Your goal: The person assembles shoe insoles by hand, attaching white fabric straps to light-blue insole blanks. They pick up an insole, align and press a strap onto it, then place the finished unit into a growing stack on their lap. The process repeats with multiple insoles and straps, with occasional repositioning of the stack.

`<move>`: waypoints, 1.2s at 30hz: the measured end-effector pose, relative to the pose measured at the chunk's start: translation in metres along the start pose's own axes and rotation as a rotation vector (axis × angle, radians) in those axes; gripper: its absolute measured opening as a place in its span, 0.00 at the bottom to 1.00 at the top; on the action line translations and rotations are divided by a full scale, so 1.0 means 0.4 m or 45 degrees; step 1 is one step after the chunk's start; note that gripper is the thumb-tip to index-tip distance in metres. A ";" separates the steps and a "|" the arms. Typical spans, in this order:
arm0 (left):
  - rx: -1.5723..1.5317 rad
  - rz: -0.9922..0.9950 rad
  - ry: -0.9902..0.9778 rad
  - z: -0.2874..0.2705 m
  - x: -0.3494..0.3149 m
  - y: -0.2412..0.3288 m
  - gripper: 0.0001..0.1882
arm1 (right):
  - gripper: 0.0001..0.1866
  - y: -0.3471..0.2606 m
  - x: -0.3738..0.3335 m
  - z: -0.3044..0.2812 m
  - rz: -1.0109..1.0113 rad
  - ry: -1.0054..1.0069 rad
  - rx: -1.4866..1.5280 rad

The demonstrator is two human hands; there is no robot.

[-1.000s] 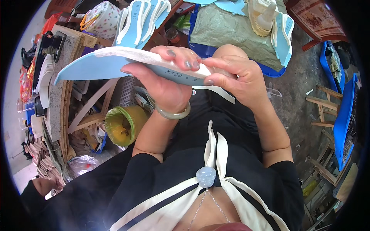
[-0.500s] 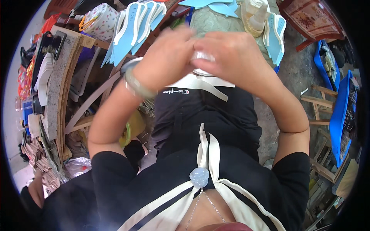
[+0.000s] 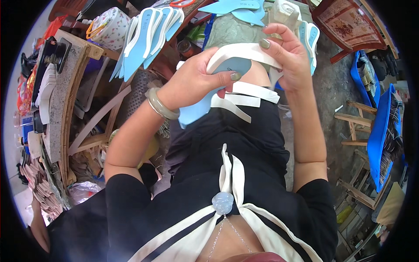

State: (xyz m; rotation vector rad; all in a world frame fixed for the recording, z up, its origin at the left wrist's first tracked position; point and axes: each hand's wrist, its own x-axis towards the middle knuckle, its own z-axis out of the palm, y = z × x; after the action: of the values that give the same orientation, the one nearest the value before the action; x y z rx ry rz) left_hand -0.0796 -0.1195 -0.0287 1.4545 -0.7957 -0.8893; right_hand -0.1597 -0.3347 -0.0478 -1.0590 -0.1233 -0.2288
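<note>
While the left hand (image 3: 194, 81) clamps a blue sole (image 3: 197, 111) between its thumb, laid flat across the face, and its fingers behind, the right hand (image 3: 290, 56) is partly open, thumb and index finger apart at the tips. A white strip (image 3: 242, 50) arches along the sole's far edge from the left hand to the right, passing by the right thumb; whether the other right fingers pinch its end cannot be told, as the palm hides them. The sole is tilted above the person's lap, its pointed end toward the lower left, its rounded end between the hands. Just below it, loose strips (image 3: 235, 100) lie across the dark trousers (image 3: 227, 135). A bangle (image 3: 159, 104) rings the left wrist. Beyond the left forearm, several white-edged soles (image 3: 150, 37) stand fanned together, with red-handled scissors (image 3: 182, 3) near their top. Ahead, more blue soles (image 3: 248, 16) lie on a grey-green sack (image 3: 227, 30), near a bottle (image 3: 288, 17). To the right stand a wooden stool (image 3: 358, 115) and a blue tray (image 3: 377, 153).
</note>
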 end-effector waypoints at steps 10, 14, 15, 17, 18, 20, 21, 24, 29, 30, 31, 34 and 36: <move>-0.576 0.300 0.159 0.050 0.027 -0.052 0.19 | 0.12 0.073 0.014 0.144 -0.200 0.211 0.254; -0.587 0.405 0.353 0.072 0.021 -0.038 0.19 | 0.11 0.058 0.021 0.150 -0.274 0.303 -0.181; -0.526 0.406 0.409 0.064 0.017 -0.044 0.19 | 0.10 0.059 0.022 0.147 -0.396 0.319 -0.405; -0.404 0.407 0.518 0.044 0.012 -0.063 0.19 | 0.09 0.064 0.014 0.143 -0.515 0.333 -0.692; -0.440 0.442 0.505 0.043 0.011 -0.058 0.19 | 0.09 0.066 0.002 0.143 -0.511 0.331 -0.762; -0.546 0.510 0.538 0.052 0.017 -0.063 0.20 | 0.08 0.088 -0.013 0.134 -0.515 0.323 -0.861; -0.601 0.545 0.551 0.059 0.022 -0.065 0.20 | 0.08 0.097 -0.018 0.134 -0.551 0.317 -0.922; -0.520 0.606 0.643 0.071 0.024 -0.079 0.23 | 0.09 0.120 -0.032 0.141 -0.623 0.298 -1.027; -0.503 0.642 0.687 0.074 0.017 -0.074 0.26 | 0.10 0.152 -0.042 0.133 -0.688 0.209 -1.080; -0.486 0.647 0.689 0.073 0.016 -0.074 0.26 | 0.10 0.153 -0.044 0.134 -0.691 0.202 -1.085; -0.464 0.659 0.685 0.071 0.016 -0.074 0.26 | 0.09 0.153 -0.046 0.136 -0.694 0.195 -1.091; -0.452 0.669 0.684 0.073 0.016 -0.077 0.26 | 0.10 0.130 -0.050 0.153 -0.559 0.185 -1.109; -0.516 0.644 0.693 0.086 0.019 -0.076 0.24 | 0.11 0.118 -0.048 0.153 -0.424 0.086 -1.136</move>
State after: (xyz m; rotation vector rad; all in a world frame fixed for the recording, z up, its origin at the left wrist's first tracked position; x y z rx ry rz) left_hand -0.1070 -0.1402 -0.0599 0.9939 -0.4944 -0.2231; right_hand -0.1663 -0.2567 -0.0621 -1.9155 -0.1391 -0.6577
